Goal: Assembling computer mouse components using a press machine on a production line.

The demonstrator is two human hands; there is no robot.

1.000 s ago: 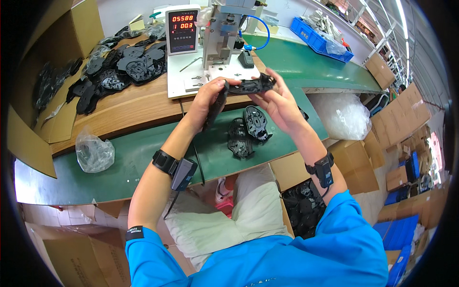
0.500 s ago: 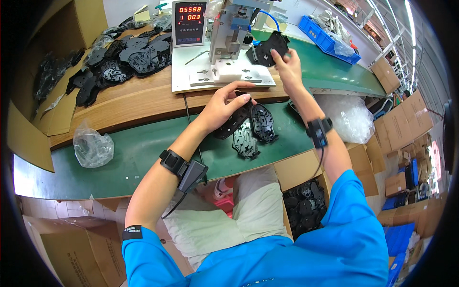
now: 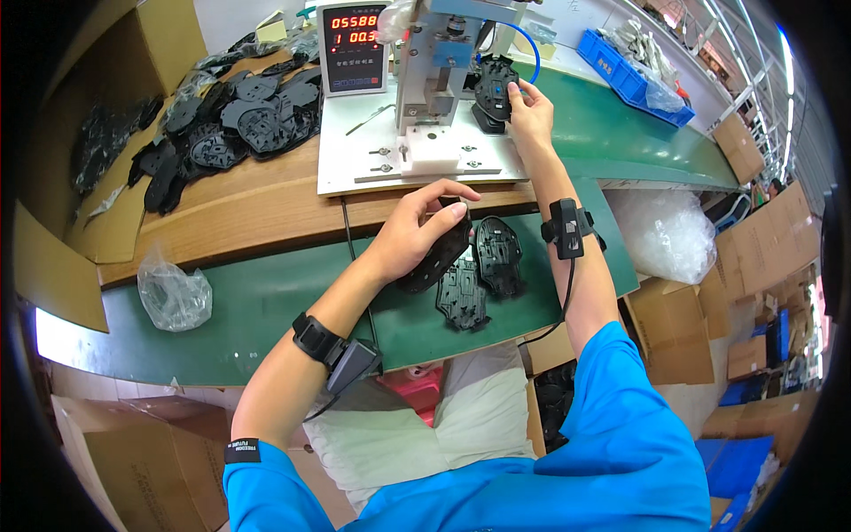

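My left hand is closed on a black plastic shell, thumb on top, just in front of the press. Two more black plastic shells lie beside it on the green surface: a shiny one partly overlapped, and a darker one to its right. My right hand reaches out to the right of the press and pinches another black shell by its right edge, its ribbed face showing. Directly below that shell sits a further black part, mostly hidden; whether they touch I cannot tell.
A bench press stands on a white base plate, beside a controller with a red display. Black shells are heaped at the left. A plastic bag, a blue bin and cardboard boxes surround the bench.
The shell in my right hand has turned more upright and come in close to the black part beside the press. My left hand keeps its hold. The whole view has shifted slightly.
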